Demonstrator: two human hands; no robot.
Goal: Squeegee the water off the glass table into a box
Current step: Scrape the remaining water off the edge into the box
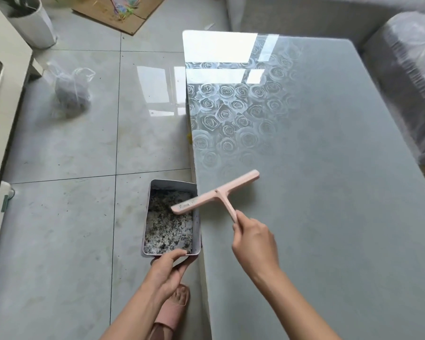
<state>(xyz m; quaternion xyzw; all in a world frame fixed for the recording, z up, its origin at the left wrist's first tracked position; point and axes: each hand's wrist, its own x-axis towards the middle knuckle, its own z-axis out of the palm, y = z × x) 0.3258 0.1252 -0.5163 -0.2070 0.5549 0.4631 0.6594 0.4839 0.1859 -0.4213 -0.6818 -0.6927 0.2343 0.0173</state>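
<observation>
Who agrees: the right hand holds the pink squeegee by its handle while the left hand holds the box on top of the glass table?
Wrong: the head view shows the left hand holding the box beside the glass table, above the floor. The right hand holds the pink squeegee by its handle.

Two bare forearms reach forward from the lower edge; the left hand grips the near end of the box, thumb over its rim; the right hand curls its fingers round the squeegee handle.
</observation>
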